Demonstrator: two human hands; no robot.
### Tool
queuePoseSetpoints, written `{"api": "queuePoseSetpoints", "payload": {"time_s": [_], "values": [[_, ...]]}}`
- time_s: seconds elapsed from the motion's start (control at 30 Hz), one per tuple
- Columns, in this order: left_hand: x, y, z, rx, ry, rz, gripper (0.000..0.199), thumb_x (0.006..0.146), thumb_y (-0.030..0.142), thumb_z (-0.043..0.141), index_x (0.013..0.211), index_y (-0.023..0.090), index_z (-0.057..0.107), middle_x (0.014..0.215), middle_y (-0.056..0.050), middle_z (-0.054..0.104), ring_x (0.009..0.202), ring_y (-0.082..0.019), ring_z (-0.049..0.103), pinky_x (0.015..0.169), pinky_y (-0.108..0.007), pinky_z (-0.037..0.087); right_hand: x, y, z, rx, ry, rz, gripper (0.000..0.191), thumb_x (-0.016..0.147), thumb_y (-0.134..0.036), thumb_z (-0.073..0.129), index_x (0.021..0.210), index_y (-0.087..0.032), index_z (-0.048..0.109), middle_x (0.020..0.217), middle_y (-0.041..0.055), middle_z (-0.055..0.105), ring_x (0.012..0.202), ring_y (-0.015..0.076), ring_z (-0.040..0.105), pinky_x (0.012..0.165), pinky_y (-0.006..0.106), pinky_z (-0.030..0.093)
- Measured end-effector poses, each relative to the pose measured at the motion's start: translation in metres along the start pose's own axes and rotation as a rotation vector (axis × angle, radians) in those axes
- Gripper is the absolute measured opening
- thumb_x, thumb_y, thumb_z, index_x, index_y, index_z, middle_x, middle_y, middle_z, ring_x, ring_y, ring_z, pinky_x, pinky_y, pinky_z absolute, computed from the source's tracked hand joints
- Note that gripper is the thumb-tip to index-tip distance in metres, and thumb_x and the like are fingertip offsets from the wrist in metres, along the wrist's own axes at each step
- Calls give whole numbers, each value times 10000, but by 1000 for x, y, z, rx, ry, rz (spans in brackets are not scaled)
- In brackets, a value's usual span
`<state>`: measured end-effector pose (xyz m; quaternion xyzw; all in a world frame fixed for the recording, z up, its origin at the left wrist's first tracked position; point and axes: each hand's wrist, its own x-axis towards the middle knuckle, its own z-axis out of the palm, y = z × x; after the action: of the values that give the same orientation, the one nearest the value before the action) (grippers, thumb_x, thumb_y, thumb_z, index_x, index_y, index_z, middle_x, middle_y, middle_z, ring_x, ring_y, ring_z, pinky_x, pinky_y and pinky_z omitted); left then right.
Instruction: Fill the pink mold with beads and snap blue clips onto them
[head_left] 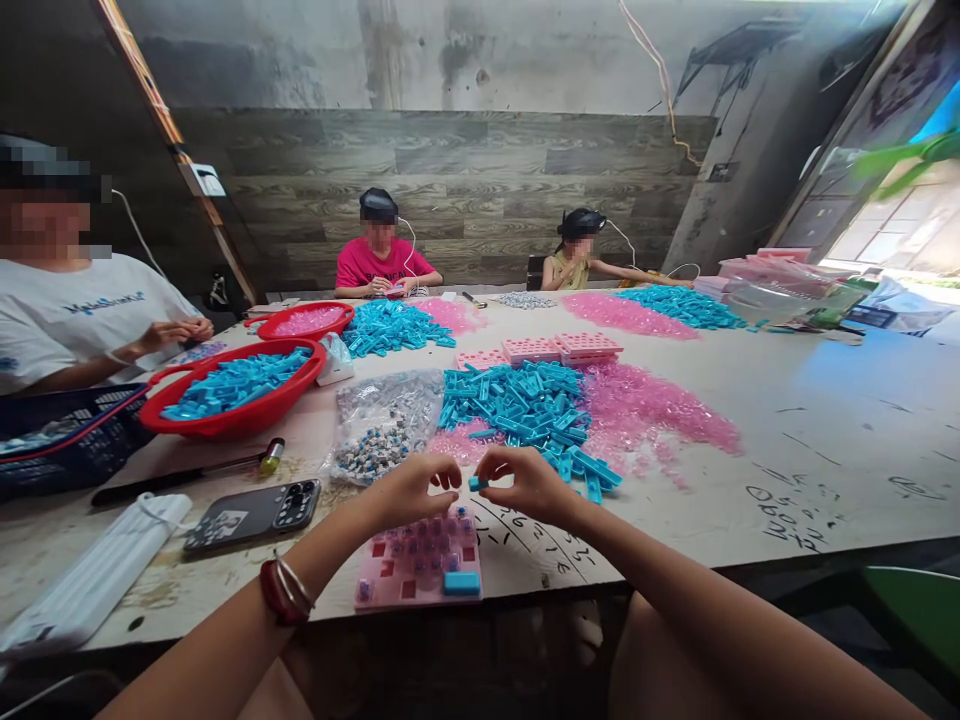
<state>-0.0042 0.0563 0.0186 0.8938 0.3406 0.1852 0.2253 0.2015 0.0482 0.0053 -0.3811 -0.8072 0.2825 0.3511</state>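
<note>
My right hand (523, 482) pinches a small blue plastic piece (475, 484) between thumb and fingertips. Facing it, my left hand (417, 490) is curled with a gap between thumb and fingers, and nothing shows in that gap. Below both hands lies a pink tray (365, 592) with square holes, many filled with small translucent purplish pieces. A blue rectangular block (461, 583) sits at its near right corner. Just beyond my hands are a heap of blue plastic parts (517, 400), a heap of pink clear bits (652, 410) and a clear bag (386, 425) of small switch-like parts.
To the left are a phone (255, 518), a white power strip (97, 580), a dark-handled tool (187, 474), a red basin (232, 425) of blue parts and a dark basket (75, 465). Pink trays (589, 346) stand behind the heap. Three people sit around the table.
</note>
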Motion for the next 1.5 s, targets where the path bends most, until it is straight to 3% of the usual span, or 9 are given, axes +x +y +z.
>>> {"api": "queuePoseSetpoints", "payload": {"time_s": [0.1, 0.27, 0.67, 0.83, 1.17, 1.5], "values": [[-2, 3, -2, -55, -25, -35, 146, 705, 196, 631, 833, 141, 585, 800, -8, 618, 732, -120, 559, 671, -214, 434, -2, -4, 13, -23, -34, -18, 96, 649, -85, 617, 696, -169, 622, 680, -9, 641, 645, 117, 580, 620, 228, 466], [-3, 6, 0, -27, -41, -52, 61, 714, 156, 605, 771, 132, 606, 749, -8, 641, 696, -119, 566, 658, -211, 423, -2, -10, 22, -83, -39, -75, 93, 650, -87, 635, 681, -174, 635, 646, -8, 634, 614, 119, 578, 585, 215, 444], [-3, -1, 8, 18, -44, -76, 142, 692, 101, 589, 786, 152, 683, 726, -7, 665, 679, -119, 572, 654, -200, 406, -2, -1, 22, -24, -143, -29, 203, 653, -10, 564, 697, -163, 691, 713, 19, 692, 622, 126, 624, 600, 215, 484], [-1, 0, 8, -23, -65, -87, 105, 708, 127, 600, 740, 136, 700, 732, -28, 684, 659, -118, 581, 666, -198, 412, -2, -4, 20, -100, -153, -59, 202, 665, -14, 590, 715, -163, 718, 716, 40, 704, 634, 142, 637, 604, 221, 480], [8, 14, 6, 153, -161, -196, 159, 692, 102, 558, 734, 115, 711, 673, -34, 675, 589, -112, 543, 566, -187, 353, -1, -2, 19, -232, -171, -62, 176, 688, -43, 626, 720, -186, 723, 713, 30, 721, 654, 148, 657, 618, 204, 447], [9, 8, 14, 107, -154, -161, 148, 718, 109, 545, 701, 116, 692, 691, -29, 646, 635, -121, 539, 599, -194, 364, -2, -9, 18, -329, -260, -35, 224, 674, 1, 594, 746, -165, 726, 701, 37, 721, 622, 140, 650, 585, 188, 424]]}}
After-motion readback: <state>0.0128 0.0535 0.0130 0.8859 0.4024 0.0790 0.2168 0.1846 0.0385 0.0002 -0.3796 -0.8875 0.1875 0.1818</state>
